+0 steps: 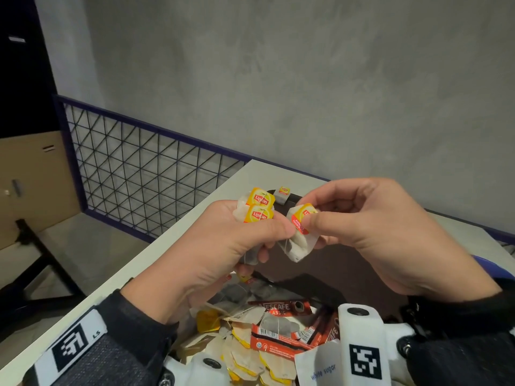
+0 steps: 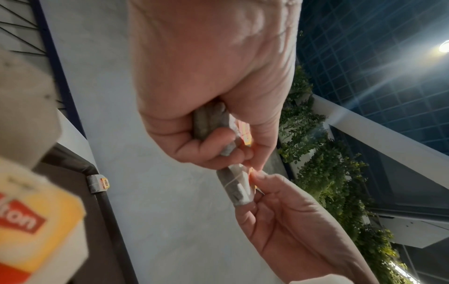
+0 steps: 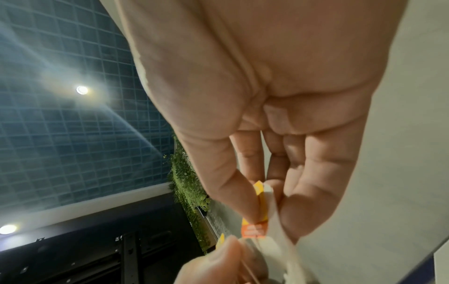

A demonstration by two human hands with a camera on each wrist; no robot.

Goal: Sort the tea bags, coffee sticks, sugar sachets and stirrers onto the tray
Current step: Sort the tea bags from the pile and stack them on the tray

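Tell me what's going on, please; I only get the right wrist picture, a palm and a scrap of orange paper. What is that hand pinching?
Observer: A tea bag. The right hand pinches its yellow and red tag, and the bag hangs below.
Visitor: Is the other hand busy?
Observer: Yes. The left hand grips two more tea bags with yellow tags.
Visitor: Where do they go?
Observer: Onto a dark tray under the hands. One tea bag on the tray already sits at its far corner.
Visitor: Anything left to sort?
Observer: A heap near the wrists: tea bags, red coffee sticks and a white sugar sachet.
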